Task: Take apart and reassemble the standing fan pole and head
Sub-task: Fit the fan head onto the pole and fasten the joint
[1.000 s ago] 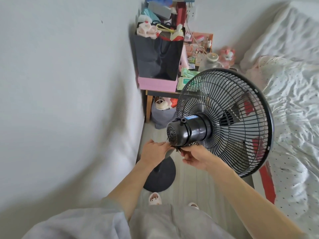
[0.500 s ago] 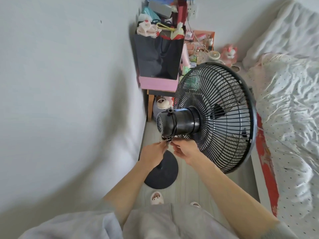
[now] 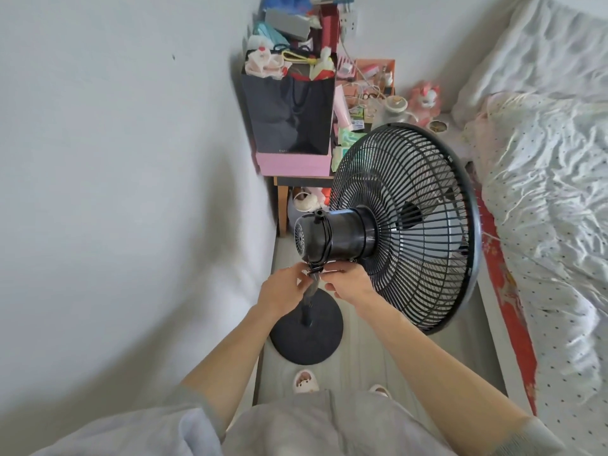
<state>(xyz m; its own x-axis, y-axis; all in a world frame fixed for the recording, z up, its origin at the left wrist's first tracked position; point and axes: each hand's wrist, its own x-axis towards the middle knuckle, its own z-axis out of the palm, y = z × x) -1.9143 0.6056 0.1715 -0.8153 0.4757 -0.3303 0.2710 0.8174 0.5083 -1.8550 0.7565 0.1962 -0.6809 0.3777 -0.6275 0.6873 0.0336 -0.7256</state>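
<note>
Landmark: the black standing fan head [image 3: 388,225], a round wire-ribbed grille with a smooth glossy cylindrical motor housing [image 3: 332,236] at its back; every place below is given from it.
Black paper bag [image 3: 289,110]: above and left of the fan head, glossy, upright and open-topped, stuffed with white and pink soft things, a yellow strap and something red; what they are is unclear.
Pink box [image 3: 294,163]: a flat matte rectangle directly under the bag, on the wooden counter [image 3: 281,205] up-left of the grille.
Orange open box [image 3: 375,77]: above the fan head, holding small bottles and cables too small to name.
White lidded jar [image 3: 393,110]: just above the grille's top rim, rounded and smooth.
Pole [image 3: 311,292]: a thin dark tube running down from the underside of the motor housing to the base.
Base [image 3: 306,332]: a flat round black disc with a matte, grainy face, on the pale plank floor below-left of the fan head.
Left hand [image 3: 283,289]: just below the motor housing, left of the pole top; fingers [image 3: 301,269] curled in, pinching the joint there.
Right hand [image 3: 348,284]: under the housing, right of the pole top; fingers [image 3: 330,284] bent close against the same joint, though whether they grip it cannot be told.
Bed [image 3: 552,199]: right of the grille, wrinkled white dotted sheet, red patterned edge.
Slippers [image 3: 306,381]: pale, rounded, below the base.
</note>
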